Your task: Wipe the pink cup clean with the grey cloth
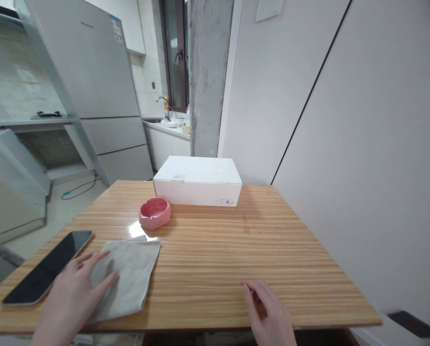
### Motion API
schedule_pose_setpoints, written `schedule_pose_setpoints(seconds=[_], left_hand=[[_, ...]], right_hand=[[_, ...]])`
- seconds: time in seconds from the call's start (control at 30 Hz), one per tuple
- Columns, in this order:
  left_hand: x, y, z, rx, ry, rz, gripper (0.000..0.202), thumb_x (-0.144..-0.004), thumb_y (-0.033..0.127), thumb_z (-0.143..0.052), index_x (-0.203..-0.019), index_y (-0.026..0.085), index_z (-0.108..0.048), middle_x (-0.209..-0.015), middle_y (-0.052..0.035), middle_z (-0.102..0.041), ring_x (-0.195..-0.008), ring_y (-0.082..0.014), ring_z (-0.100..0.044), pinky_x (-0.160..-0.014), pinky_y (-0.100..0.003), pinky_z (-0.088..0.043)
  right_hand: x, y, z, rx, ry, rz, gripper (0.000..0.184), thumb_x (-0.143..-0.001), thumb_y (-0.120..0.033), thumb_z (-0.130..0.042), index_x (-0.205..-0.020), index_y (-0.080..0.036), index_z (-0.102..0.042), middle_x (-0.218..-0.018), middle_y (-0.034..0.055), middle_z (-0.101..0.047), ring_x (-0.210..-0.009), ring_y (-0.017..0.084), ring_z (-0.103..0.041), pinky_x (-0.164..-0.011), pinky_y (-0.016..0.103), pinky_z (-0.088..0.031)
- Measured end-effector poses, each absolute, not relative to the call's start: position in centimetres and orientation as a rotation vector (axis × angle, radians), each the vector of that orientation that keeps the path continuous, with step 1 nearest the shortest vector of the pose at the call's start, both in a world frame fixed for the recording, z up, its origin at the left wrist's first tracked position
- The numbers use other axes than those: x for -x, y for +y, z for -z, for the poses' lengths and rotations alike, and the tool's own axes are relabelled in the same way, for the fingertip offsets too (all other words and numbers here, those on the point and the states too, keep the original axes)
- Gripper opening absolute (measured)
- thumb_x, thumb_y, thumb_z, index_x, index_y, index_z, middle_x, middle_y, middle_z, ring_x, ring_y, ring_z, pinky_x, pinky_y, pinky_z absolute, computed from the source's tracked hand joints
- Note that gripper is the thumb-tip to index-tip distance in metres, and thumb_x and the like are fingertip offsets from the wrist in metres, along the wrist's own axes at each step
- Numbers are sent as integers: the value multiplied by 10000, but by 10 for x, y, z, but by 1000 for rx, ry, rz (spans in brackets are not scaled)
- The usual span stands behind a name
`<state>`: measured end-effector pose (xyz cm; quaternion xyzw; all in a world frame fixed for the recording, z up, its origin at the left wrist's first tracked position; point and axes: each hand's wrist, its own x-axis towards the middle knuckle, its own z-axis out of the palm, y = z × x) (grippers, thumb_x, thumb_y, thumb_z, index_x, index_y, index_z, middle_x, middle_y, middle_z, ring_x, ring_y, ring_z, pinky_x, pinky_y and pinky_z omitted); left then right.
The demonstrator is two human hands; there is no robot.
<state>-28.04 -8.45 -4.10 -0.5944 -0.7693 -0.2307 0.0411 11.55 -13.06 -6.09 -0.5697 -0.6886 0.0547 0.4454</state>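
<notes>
Near the front of the table (200,269), the left hand (76,287) spreads open over the grey cloth (135,271), apparently flat for easy reach; the right hand (268,310) (seemingly empty) draws its fingertips together.

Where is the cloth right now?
In the head view, the cloth lies near the table's front edge, left of centre, partly behind the left hand, between the phone and the right hand.
</notes>
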Motion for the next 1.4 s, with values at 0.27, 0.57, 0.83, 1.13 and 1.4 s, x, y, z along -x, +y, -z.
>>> schedule_pose_setpoints(seconds=[0.27, 0.57, 0.83, 1.13, 1.4], left_hand=[[134, -83, 36, 2341, -1815, 803, 278, -931, 279, -371, -766, 210, -584, -780, -28, -623, -746, -173, -614, -676, -283, -455], [92, -79, 55, 2548, -1899, 509, 246, -921, 224, -388, -744, 224, -560, -732, -5, -662, -677, -189, -638, -576, -282, -376], [94, -79, 55, 2568, -1939, 531, 249, -925, 250, -383, -741, 232, -550, -747, 1, -656, -702, -199, -630, -591, -291, -366], [95, -80, 53, 2569, -1943, 551, 244, -917, 237, -394, -734, 222, -555, -744, -7, -661, -691, -186, -627, -586, -281, -353], [93, -80, 51, 2570, -1954, 528, 250, -921, 236, -386, -737, 221, -555, -747, -7, -660, -695, -189, -631, -583, -281, -357]], right_hand=[[-83, -94, 52, 1592, -1940, 98, 347, -961, -324, -352, -684, -216, -530, -622, 8, -589, -568, 154, -577, -549, 259, -348], [-68, -85, 65, 1651, -2110, 104, 254, -929, -204, -381, -713, -220, -513, -659, 6, -620, -596, 167, -594, -550, 270, -283], [-70, -84, 69, 1605, -2096, 115, 270, -943, -224, -359, -708, -228, -491, -642, -3, -606, -575, 163, -585, -544, 269, -288], [-70, -87, 64, 1576, -2106, 153, 310, -968, -255, -321, -710, -222, -489, -639, 1, -605, -573, 149, -577, -545, 257, -296], [-70, -86, 66, 1618, -2128, 142, 284, -958, -232, -330, -729, -224, -499, -660, 6, -616, -598, 164, -587, -557, 266, -299]])
